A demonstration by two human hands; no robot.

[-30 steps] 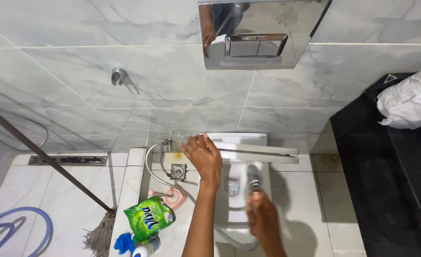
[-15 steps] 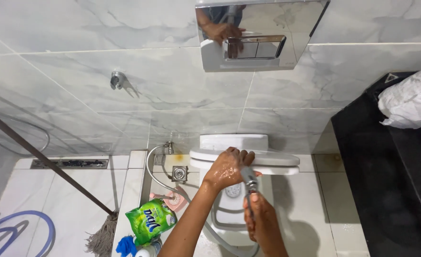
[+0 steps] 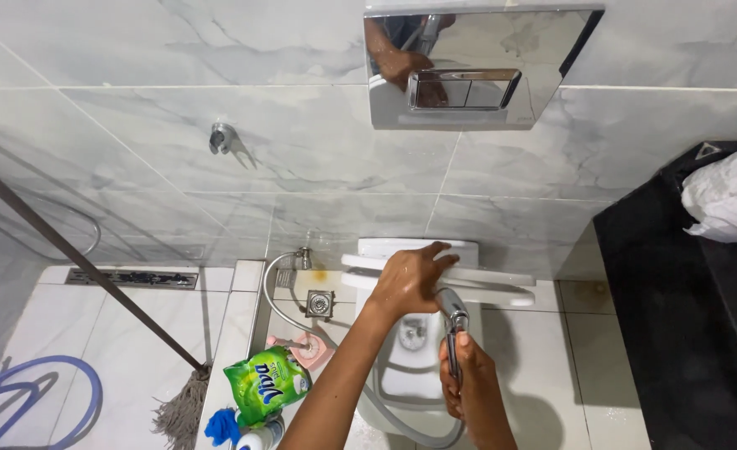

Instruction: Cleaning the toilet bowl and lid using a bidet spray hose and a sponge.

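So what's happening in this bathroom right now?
A person stands over a white toilet. Their left hand rests on the raised seat and lid, while the right hand grips a chrome spray head on a grey hose, aimed towards the seat. On the floor to the left are a green pouch and a mop.

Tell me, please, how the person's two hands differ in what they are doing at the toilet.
The left hand lies spread, palm down, on the raised toilet lid, while the right hand is closed around the handle of the chrome spray nozzle. The left hand reaches farther toward the wall; the right hand stays nearer the camera, over the bowl. Both are bare.
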